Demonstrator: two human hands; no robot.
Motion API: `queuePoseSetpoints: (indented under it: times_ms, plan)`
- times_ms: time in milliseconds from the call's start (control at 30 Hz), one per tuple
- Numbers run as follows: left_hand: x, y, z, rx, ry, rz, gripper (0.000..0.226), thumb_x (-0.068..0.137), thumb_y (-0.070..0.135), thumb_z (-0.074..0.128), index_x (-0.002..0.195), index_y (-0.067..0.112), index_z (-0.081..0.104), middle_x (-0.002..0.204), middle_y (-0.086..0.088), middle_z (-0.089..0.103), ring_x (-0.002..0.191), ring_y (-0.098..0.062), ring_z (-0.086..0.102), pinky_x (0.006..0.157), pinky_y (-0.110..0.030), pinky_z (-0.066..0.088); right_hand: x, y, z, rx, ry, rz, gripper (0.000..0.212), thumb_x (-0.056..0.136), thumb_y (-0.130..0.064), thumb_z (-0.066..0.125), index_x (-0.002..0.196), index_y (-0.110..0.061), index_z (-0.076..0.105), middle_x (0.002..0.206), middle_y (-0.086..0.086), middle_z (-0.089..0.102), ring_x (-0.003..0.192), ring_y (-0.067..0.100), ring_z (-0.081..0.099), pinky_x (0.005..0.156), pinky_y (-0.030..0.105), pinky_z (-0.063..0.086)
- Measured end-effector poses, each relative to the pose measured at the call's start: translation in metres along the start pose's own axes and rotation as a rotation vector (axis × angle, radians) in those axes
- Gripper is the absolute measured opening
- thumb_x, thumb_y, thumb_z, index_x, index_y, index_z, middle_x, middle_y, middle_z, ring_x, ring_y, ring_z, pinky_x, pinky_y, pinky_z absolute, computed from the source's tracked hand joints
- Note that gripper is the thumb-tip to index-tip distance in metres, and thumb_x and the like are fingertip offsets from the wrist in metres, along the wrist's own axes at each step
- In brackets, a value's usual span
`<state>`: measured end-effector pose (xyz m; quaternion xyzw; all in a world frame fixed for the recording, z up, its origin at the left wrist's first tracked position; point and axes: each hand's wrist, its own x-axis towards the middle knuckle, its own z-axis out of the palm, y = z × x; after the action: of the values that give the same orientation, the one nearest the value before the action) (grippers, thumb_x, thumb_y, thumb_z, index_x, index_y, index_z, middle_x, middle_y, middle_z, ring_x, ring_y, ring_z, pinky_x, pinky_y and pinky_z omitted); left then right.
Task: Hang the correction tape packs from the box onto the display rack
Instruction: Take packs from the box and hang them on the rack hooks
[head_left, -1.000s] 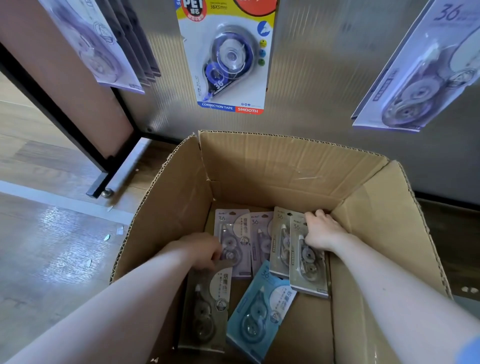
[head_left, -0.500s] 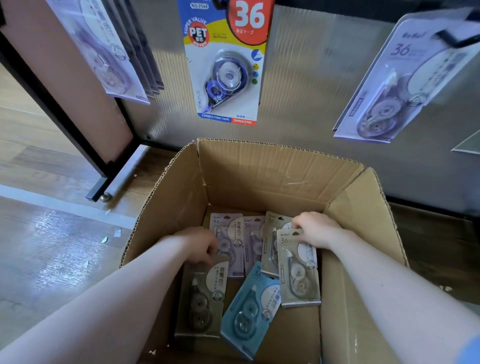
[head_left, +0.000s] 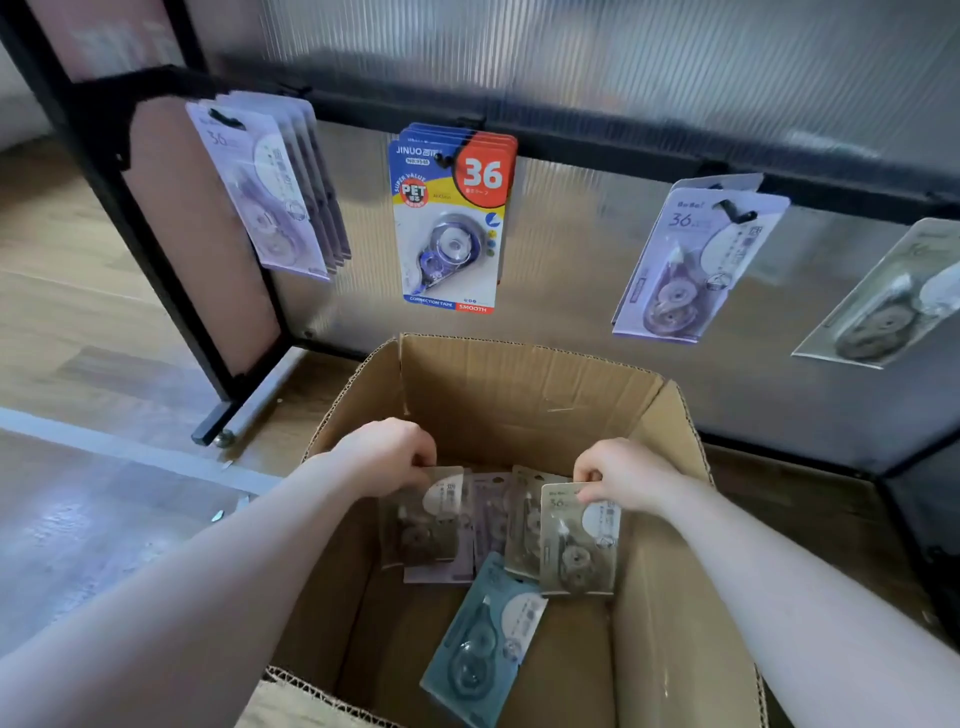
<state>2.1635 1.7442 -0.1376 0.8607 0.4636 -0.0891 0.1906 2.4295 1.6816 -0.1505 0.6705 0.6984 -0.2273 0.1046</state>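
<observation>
- My left hand (head_left: 389, 457) pinches the top edge of a grey-brown pack (head_left: 423, 519); my right hand (head_left: 626, 475) pinches the top of a beige pack (head_left: 576, 540). Both packs are lifted off the floor of the cardboard box (head_left: 519, 384).
- More packs remain inside: lilac ones between my hands and a blue pack (head_left: 485, 636) nearer me.
- Risk, as I judge it: the grips are thin pinches on slick card, so a pack could slip or swing and clip the box wall.
- Another risk: each hang hole is small and the rack's black hooks (head_left: 732, 210) are narrow, so a tilted pack may miss.
- The packs are flat stiff cards with glossy clear blisters; the box is rough corrugated board; the rack backing is ribbed translucent plastic.
</observation>
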Motion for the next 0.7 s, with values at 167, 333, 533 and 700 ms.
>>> queuePoseSetpoints:
  times_ms: [167, 333, 533, 700]
  plan:
    - [-0.011, 0.015, -0.027, 0.019, 0.117, -0.009, 0.016, 0.086, 0.026, 0.058, 0.071, 0.030, 0.051, 0.068, 0.010, 0.046, 0.076, -0.017, 0.048, 0.062, -0.023, 0.033, -0.024, -0.004, -0.027, 0.084, 0.146, -0.006, 0.016, 0.085, -0.023, 0.062, 0.070, -0.026, 0.057, 0.070, -0.012, 0.053, 0.077, 0.014, 0.054, 0.071, 0.035, 0.048]
    - [-0.016, 0.035, -0.063, 0.043, 0.226, 0.007, 0.036, 0.085, 0.029, 0.058, 0.055, 0.031, 0.038, 0.070, 0.009, 0.052, 0.075, -0.018, 0.051, 0.061, -0.026, 0.037, -0.049, -0.002, -0.064, 0.173, 0.282, -0.009, 0.013, 0.085, -0.022, 0.062, 0.072, -0.024, 0.060, 0.077, -0.005, 0.060, 0.078, 0.017, 0.057, 0.072, 0.033, 0.047]
    - [-0.019, 0.071, -0.111, 0.110, 0.366, 0.049, 0.012, 0.088, 0.035, 0.058, 0.088, 0.024, 0.063, 0.087, 0.003, 0.063, 0.082, -0.020, 0.057, 0.068, -0.029, 0.048, -0.084, 0.010, -0.107, 0.340, 0.460, -0.003, 0.010, 0.086, -0.019, 0.064, 0.076, -0.021, 0.064, 0.071, -0.007, 0.058, 0.071, 0.015, 0.054, 0.063, 0.029, 0.039]
    - [-0.017, 0.104, -0.141, 0.139, 0.437, 0.105, 0.016, 0.091, 0.035, 0.055, 0.096, 0.023, 0.064, 0.088, 0.005, 0.062, 0.079, -0.014, 0.057, 0.063, -0.025, 0.047, -0.111, 0.032, -0.133, 0.349, 0.548, 0.036, 0.010, 0.086, -0.024, 0.064, 0.077, -0.023, 0.065, 0.068, -0.009, 0.059, 0.070, 0.015, 0.055, 0.063, 0.030, 0.041]
